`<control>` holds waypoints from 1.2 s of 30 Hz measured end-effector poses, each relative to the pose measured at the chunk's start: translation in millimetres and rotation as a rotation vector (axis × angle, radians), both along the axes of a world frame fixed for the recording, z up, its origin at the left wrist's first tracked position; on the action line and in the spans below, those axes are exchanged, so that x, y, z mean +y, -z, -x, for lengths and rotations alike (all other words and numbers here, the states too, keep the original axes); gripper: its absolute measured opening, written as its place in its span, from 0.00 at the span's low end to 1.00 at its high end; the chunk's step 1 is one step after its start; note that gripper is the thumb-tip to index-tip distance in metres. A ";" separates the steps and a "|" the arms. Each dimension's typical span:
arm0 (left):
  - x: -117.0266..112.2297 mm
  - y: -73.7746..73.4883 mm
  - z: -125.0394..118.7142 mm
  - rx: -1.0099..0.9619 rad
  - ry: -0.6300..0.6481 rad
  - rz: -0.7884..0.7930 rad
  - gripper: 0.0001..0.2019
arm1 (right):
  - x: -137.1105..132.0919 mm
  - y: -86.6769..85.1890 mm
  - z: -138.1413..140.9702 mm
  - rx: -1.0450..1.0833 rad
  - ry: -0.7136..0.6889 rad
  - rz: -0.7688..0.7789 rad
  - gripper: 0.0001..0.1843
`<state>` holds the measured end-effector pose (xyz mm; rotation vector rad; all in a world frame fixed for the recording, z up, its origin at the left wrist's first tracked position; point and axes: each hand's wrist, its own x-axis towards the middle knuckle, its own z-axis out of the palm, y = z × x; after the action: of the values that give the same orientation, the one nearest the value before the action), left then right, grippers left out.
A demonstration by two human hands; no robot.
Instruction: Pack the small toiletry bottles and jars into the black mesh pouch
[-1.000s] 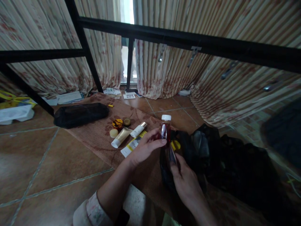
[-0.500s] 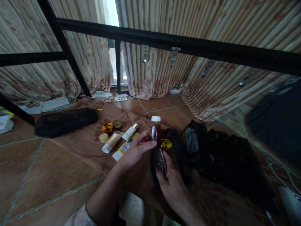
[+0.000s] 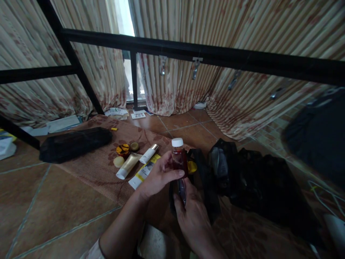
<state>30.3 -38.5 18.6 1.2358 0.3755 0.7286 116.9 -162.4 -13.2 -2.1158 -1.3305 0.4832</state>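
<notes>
My left hand (image 3: 160, 177) is closed round a small clear bottle (image 3: 179, 158) of dark red liquid with a white cap, held upright. Just below it, my right hand (image 3: 192, 212) grips a dark, shiny, narrow object (image 3: 182, 190) whose kind I cannot make out; its top end is close to the bottle's base. Behind both hands lies a black bag (image 3: 202, 169), with a yellow round item (image 3: 192, 167) by it. Left of my left hand are a yellow-and-white packet (image 3: 144, 172), a gold-and-white tube (image 3: 128, 165) and a white tube with a gold cap (image 3: 148, 154).
On the brown cloth (image 3: 94, 176) sit an amber jar (image 3: 122, 149), small round items and a long black pouch (image 3: 75, 143). Black plastic bags (image 3: 258, 180) lie to the right. A black metal frame (image 3: 172, 46) with hanging clips crosses ahead, before striped curtains (image 3: 172, 86).
The bottle has come slightly lower and nearer, tilting a little. My right hand has shifted left, and its dark object is now more covered by the fingers. The view has tipped slightly.
</notes>
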 end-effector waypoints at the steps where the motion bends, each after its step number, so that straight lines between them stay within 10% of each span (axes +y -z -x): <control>1: 0.1 0.1 0.1 -0.002 -0.001 -0.004 0.19 | 0.2 0.1 0.0 0.001 0.003 -0.004 0.32; 20: 0.3 2.9 0.4 -0.010 0.006 -0.060 0.25 | 4.2 2.4 -1.4 0.218 0.077 -0.250 0.30; 36: -0.7 2.6 -2.4 0.026 -0.005 -0.062 0.21 | -7.0 14.4 24.2 -0.121 -0.068 -0.196 0.25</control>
<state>32.7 -39.2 16.1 1.3040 0.3803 0.7336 92.7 -169.4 -27.6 -1.9702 -1.4587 0.2435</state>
